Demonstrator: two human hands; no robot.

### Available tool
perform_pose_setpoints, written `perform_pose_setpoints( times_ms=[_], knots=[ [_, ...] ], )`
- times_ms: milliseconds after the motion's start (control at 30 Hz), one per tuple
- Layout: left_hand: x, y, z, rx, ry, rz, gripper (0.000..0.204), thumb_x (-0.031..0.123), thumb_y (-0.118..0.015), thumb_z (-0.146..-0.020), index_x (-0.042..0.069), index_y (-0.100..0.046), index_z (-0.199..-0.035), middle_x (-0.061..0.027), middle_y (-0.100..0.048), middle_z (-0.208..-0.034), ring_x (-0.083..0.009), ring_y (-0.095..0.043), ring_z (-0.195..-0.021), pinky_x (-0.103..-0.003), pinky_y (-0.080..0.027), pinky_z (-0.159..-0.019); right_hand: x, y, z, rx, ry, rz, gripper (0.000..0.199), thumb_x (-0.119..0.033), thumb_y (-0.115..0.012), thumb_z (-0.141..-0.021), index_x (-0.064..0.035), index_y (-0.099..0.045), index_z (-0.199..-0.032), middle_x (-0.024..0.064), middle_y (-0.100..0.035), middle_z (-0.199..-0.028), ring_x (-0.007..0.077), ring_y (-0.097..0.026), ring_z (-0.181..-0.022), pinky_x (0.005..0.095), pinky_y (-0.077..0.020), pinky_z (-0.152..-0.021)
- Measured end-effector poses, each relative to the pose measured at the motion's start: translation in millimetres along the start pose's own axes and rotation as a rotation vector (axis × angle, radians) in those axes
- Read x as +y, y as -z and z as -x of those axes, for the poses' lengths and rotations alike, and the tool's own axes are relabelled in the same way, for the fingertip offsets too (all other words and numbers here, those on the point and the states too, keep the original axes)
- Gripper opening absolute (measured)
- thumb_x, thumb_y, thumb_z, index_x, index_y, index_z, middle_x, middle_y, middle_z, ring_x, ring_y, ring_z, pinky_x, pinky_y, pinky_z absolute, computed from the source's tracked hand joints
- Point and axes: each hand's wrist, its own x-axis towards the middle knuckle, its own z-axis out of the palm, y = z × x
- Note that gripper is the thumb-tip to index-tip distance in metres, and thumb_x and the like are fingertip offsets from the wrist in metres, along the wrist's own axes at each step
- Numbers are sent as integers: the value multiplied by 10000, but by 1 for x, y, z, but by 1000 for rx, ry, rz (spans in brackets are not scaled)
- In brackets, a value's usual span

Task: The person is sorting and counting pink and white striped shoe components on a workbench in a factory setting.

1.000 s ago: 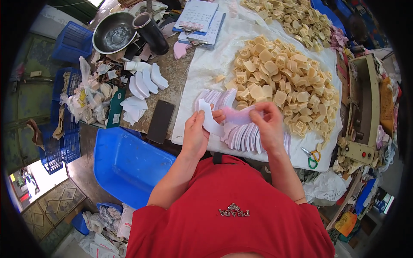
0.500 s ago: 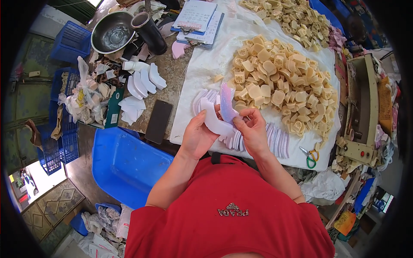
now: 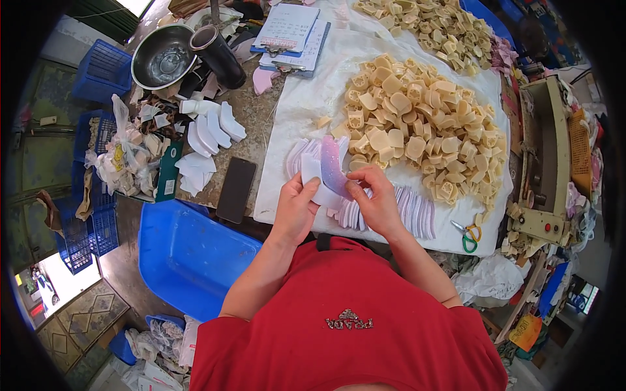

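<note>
Over the front edge of the white-covered table, my left hand (image 3: 297,207) pinches a curved white piece (image 3: 313,171) between thumb and fingers. My right hand (image 3: 377,201) grips the lower end of a curved pink-purple glittery piece (image 3: 331,161). The glittery piece overlaps the right side of the white one; whether they are joined I cannot tell. Just behind my hands lies a row of thin pale strips (image 3: 297,156). A longer row of similar lilac and white strips (image 3: 414,214) stands on edge beside and below my right hand.
A big heap of cream moulded pieces (image 3: 417,124) covers the table beyond my right hand. Scissors (image 3: 467,236) lie at the right front. A phone (image 3: 236,189), white curved cut-outs (image 3: 207,130) and clipboards (image 3: 287,29) are leftward. A blue tub (image 3: 189,244) sits below.
The white piece has turned more upright in my left hand. The glittery piece has shifted left and now overlaps it more. The whole view has moved slightly.
</note>
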Motion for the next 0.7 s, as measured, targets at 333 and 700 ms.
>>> perform_pose_setpoints(
  times_ms=[333,700],
  knots=[
    [-4,-1,6,-124,-56,-348,523,80,-441,-886,21,-294,-1384,-73,-462,-1281,-116,-451,-1107,-250,-352,-941,-25,-2,-10,12,45,155,164,-93,-670,-745,-13,-559,-835,114,-545,-745,243,-553,-666,340,-457,-593],
    [-9,-2,1,-99,-81,-395,562,66,-417,-873,68,-252,-1411,-43,-449,-1268,-71,-463,-954,-194,-380,-793,-18,8,-12,-72,20,148,69,-50,-599,-797,5,-568,-826,101,-537,-751,227,-537,-682,315,-429,-616]
  ],
)
